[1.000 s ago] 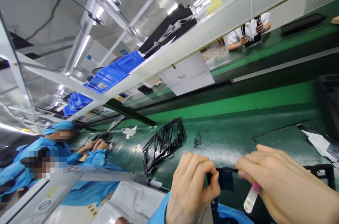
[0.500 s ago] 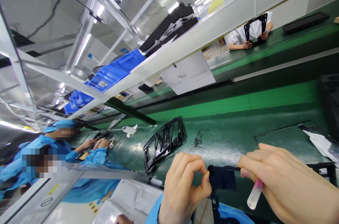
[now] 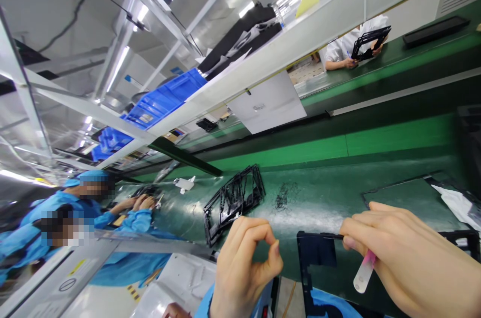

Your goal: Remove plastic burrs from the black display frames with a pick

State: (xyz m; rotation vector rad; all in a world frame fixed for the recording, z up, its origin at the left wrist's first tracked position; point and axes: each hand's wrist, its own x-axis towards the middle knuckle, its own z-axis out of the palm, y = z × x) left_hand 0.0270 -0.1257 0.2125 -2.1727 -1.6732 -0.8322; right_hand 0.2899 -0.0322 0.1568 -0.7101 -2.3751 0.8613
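My left hand (image 3: 246,265) is closed in a pinch, thumb and forefinger tips together. Anything between those tips is too small to make out. A gap separates it from the black plastic frame (image 3: 305,275), which stands to its right with a dark panel at its upper corner. My right hand (image 3: 394,253) grips the frame's top edge. A slim tool with a pink and whitish handle (image 3: 364,275) also sticks out from under the right hand's fingers; its working end is hidden.
Several black frames (image 3: 235,203) are stacked on the green bench, beside scattered black scraps (image 3: 285,195). At right lie another thin frame (image 3: 398,185) and a white sheet (image 3: 456,205). Co-workers in blue (image 3: 75,213) sit at left; a person across holds black frames (image 3: 370,42).
My left hand has moved left, away from the frame's corner, still pinched. My right hand stays on the frame with the tool. The person across has tilted their frames.
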